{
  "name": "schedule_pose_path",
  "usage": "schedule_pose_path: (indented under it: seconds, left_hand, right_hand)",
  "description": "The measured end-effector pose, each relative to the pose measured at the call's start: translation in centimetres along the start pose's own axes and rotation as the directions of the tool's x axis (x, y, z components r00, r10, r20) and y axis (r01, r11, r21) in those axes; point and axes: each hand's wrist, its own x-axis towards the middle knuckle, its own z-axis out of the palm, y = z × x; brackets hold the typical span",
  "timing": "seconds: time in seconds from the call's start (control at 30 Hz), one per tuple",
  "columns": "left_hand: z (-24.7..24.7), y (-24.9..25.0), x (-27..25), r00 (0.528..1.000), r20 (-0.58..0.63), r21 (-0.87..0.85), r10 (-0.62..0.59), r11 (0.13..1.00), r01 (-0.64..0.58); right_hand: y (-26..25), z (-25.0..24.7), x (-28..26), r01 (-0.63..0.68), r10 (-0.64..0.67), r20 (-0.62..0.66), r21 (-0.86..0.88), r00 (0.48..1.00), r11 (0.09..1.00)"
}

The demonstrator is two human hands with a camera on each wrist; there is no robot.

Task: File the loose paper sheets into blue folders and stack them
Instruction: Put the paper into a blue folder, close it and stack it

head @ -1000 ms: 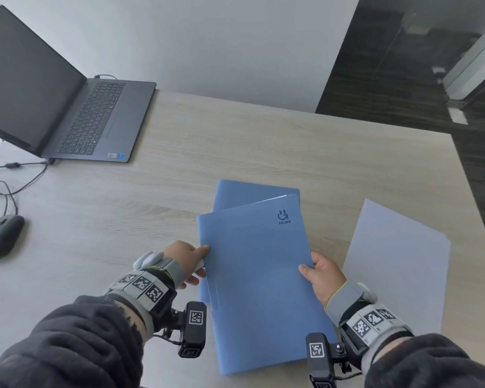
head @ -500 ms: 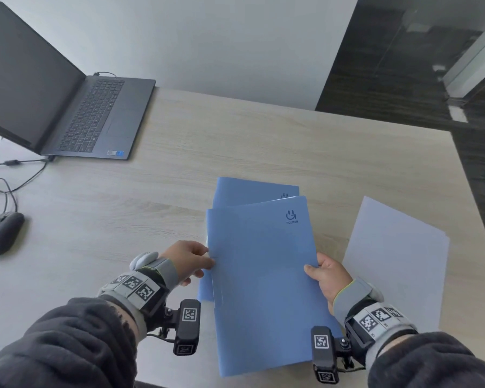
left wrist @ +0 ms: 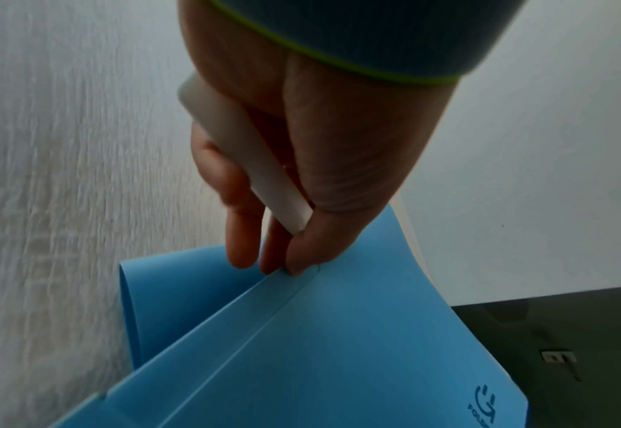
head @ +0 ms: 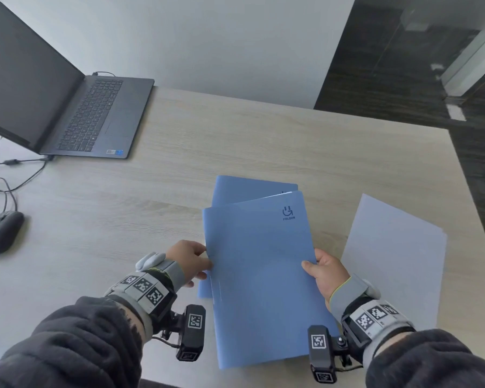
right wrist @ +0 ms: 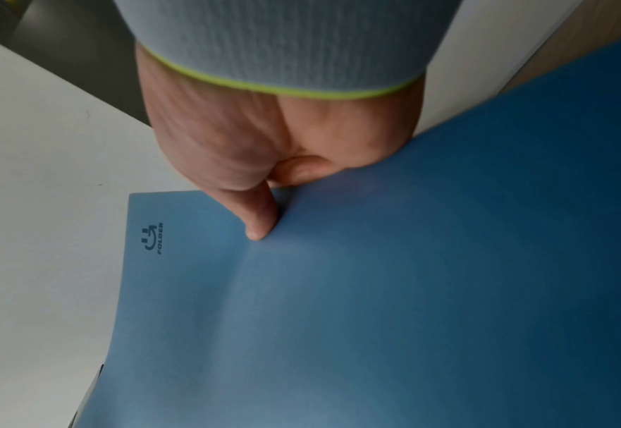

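Observation:
I hold a blue folder (head: 263, 275) with both hands a little over the desk; its logo corner points away from me. My left hand (head: 192, 260) pinches its left, spine-side edge, thumb and fingertips meeting at the crease (left wrist: 294, 268). My right hand (head: 319, 267) grips the right edge, thumb (right wrist: 261, 226) pressed on the cover, fingers hidden underneath. A thin white sheet edge shows along the folder's top. A second blue folder (head: 249, 189) lies flat beneath, its far end sticking out. Loose white paper sheets (head: 398, 261) lie to the right.
An open dark laptop (head: 67, 107) stands at the desk's far left, with a black mouse (head: 0, 233) and cables in front of it. The light wooden desk (head: 263, 141) ends at the right beside a dark floor.
The held folder has shifted slightly right and turned a little straighter over the lower folder. My left fingers have gone from lying along its left edge to pinching it.

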Motion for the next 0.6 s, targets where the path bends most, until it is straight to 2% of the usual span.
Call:
schedule_pose_path:
  seconds: [0.13, 0.2, 0.27, 0.6]
  left_hand:
    - [0.9, -0.2, 0.3, 0.999, 0.033, -0.268, 0.029, 0.963, -0.019]
    - [1.5, -0.1, 0.4, 0.999, 0.034, -0.443, 0.025, 0.897, -0.007]
    - [2.0, 0.1, 0.2, 1.000, 0.017, -0.544, 0.013, 0.839, -0.002]
    - [2.3, 0.1, -0.1, 0.997, -0.057, -0.647, -0.059, 0.762, 0.008]
  right_hand:
    - [0.2, 0.1, 0.0, -0.008, 0.009, -0.020, 0.047, 1.000, 0.999]
    - [0.3, 0.3, 0.1, -0.009, 0.011, -0.028, 0.078, 1.000, 0.997]
    - [0.3, 0.5, 0.0, -0.006, 0.010, -0.040, 0.103, 0.999, 0.995]
    - [-0.2, 1.5, -0.6, 0.009, -0.002, -0.044, 0.152, 0.999, 0.988]
